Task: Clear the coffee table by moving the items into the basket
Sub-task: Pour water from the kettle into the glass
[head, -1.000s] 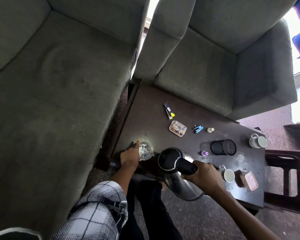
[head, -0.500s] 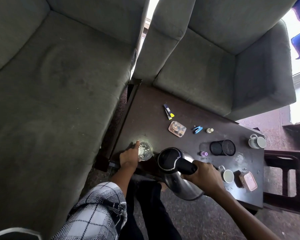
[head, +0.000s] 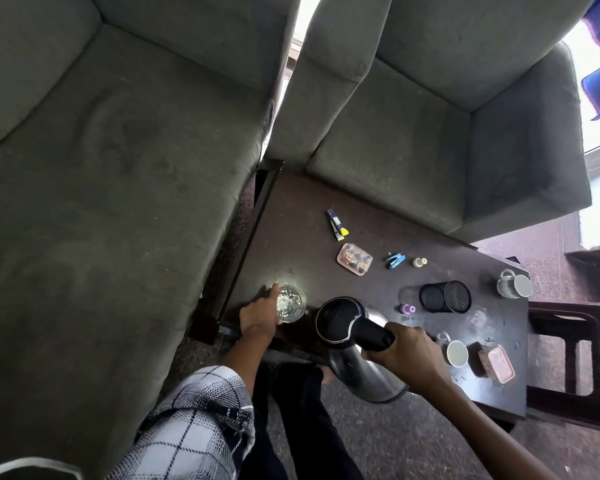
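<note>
A steel kettle [head: 357, 368] with a black lid hangs at the near edge of the dark coffee table [head: 291, 223]; my right hand [head: 406, 351] grips its black handle. My left hand [head: 260, 315] is wrapped around a clear drinking glass [head: 291, 303] at the table's near left corner, index finger stretched along its far side. Further along the table lie a stapler [head: 336, 225], a pink box of clips [head: 354, 259], a blue clip [head: 395, 260], a black mesh holder [head: 445, 296], and two white mugs [head: 456, 353] [head: 515, 285]. No basket is in view.
A pink lidded box [head: 498, 363], a small purple cap [head: 408, 309] and a tiny bottle [head: 419, 261] also lie on the table. Grey sofas [head: 94, 161] [head: 430, 126] border it on the left and far side. A dark wooden stool [head: 575, 362] stands at the right.
Almost nothing has moved; both hands keep their hold on the glass and the kettle in the same places.
</note>
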Tool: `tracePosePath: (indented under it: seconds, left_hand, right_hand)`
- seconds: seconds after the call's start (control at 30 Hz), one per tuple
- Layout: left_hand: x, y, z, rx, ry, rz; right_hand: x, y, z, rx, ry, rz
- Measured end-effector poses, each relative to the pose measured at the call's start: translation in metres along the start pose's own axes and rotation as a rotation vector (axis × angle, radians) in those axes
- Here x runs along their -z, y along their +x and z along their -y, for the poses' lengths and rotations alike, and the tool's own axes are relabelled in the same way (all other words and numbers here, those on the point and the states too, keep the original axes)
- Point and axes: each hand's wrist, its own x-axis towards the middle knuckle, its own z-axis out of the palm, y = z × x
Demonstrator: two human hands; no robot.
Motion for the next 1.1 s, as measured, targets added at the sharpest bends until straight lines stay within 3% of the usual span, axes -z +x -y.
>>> tracePosePath:
  seconds: [1.1]
  left_hand:
    - [0.0007, -0.0002, 0.0003, 0.002, 0.0, 0.004]
  right_hand:
    - [-0.0028, 0.0012, -0.0061, 0.001, 0.036, 0.018]
